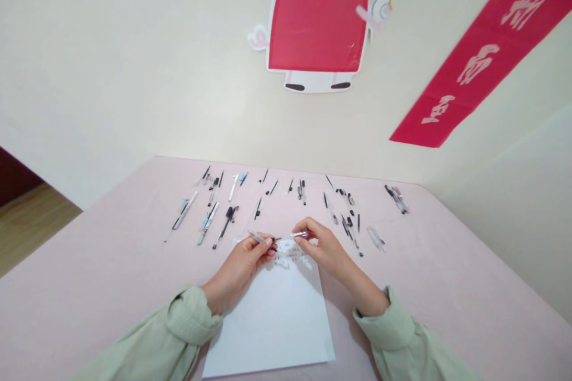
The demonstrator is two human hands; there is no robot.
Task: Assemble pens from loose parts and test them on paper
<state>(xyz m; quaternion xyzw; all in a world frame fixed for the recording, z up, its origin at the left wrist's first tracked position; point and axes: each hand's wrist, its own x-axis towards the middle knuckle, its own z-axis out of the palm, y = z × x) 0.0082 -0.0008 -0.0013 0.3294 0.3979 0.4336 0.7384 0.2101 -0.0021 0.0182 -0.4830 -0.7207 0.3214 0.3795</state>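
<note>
Over the far end of a white paper sheet (272, 321), my left hand (245, 262) is closed around a slim grey and black pen (257, 236), tilted with a dark tip toward the right. Across from it, my right hand (322, 243) pinches a short, clear and silvery pen part (300, 234) between thumb and fingertips. A small gap separates the two held pieces. Beneath them, dark scribbles or small marks (290, 251) show at the paper's top; the hands partly hide them.
Pens, caps and refills lie in groups on the pink tablecloth (134, 286): white-barrelled pens (208, 224) at left, black pens (226, 226) beside them, loose parts (351, 232) right of my hands, and a pen bundle (397, 199) far right. A wall (201, 71) rises behind the table.
</note>
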